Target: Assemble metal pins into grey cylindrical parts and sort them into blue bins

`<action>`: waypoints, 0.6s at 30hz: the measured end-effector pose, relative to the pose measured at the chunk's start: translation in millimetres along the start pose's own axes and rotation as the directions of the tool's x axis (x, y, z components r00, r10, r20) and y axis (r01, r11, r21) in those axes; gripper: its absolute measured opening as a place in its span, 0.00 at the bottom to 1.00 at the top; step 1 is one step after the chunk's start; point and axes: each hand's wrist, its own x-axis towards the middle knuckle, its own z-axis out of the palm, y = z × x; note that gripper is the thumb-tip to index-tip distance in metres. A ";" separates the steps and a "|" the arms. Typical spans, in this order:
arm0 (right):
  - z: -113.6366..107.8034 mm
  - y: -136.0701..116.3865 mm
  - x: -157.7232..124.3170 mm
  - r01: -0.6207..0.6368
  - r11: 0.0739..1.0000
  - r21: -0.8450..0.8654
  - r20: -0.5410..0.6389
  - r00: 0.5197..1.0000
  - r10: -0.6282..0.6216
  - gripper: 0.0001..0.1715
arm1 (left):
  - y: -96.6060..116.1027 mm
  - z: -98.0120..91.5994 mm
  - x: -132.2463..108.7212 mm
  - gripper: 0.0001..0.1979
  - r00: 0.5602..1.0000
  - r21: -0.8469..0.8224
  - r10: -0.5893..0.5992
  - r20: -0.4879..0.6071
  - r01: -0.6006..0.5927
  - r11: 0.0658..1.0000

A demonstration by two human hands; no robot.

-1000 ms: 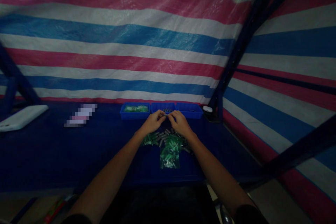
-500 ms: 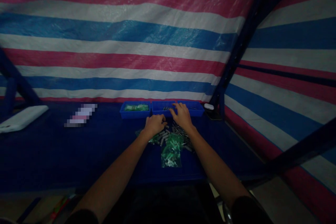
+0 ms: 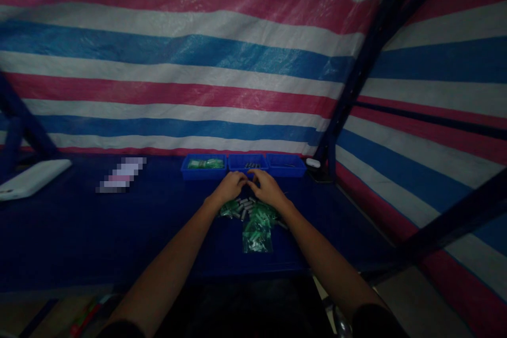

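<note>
My left hand (image 3: pixel 232 187) and my right hand (image 3: pixel 266 188) meet almost fingertip to fingertip above a pile of small parts, in front of the blue bins. The fingers of both are curled inward and look closed; whatever they hold is too small and dark to make out. Just below them lie short grey metal cylinders (image 3: pixel 244 207). Green-tinted plastic bags (image 3: pixel 259 220) with small pieces inside lie toward me, and another green bag (image 3: pixel 228 210) rests by my left wrist. My right hand and forearm hide part of the pile.
Three blue bins stand in a row: the left bin (image 3: pixel 204 174) holds green bags, the middle bin (image 3: pixel 233 160) small metal parts, the right bin (image 3: pixel 285 172) a few thin pieces. A white case (image 3: pixel 312 162) sits beside them. At far left is a white device (image 3: pixel 37 177).
My right hand has come back from the bins, down and left to beside my left hand, and its fingers have curled. My left hand has barely moved.
</note>
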 end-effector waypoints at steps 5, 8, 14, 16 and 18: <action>-4.6 -5.1 -0.8 0.043 0.997 0.056 -0.011 0.999 -0.043 0.15 | -0.7 -5.1 2.9 0.13 0.988 -0.365 -0.074 -0.139 0.019 0.931; -8.3 -8.5 -0.4 0.074 0.996 0.041 -0.054 0.996 -0.072 0.08 | -0.3 -5.9 2.2 0.13 0.981 -0.462 -0.099 -0.169 0.010 0.887; -11.7 -8.7 0.4 0.041 0.998 0.048 -0.126 0.991 -0.034 0.11 | 2.5 -9.8 2.3 0.13 0.987 -0.511 -0.031 -0.156 -0.053 0.858; -11.6 -7.9 0.2 0.033 0.997 0.070 -0.140 0.990 -0.023 0.10 | 4.7 -12.2 2.8 0.13 0.986 -0.504 -0.038 -0.162 -0.050 0.862; -11.9 -7.6 -0.2 0.037 0.996 0.082 -0.146 0.989 -0.024 0.11 | 6.6 -14.1 3.2 0.14 0.984 -0.498 -0.045 -0.173 -0.048 0.866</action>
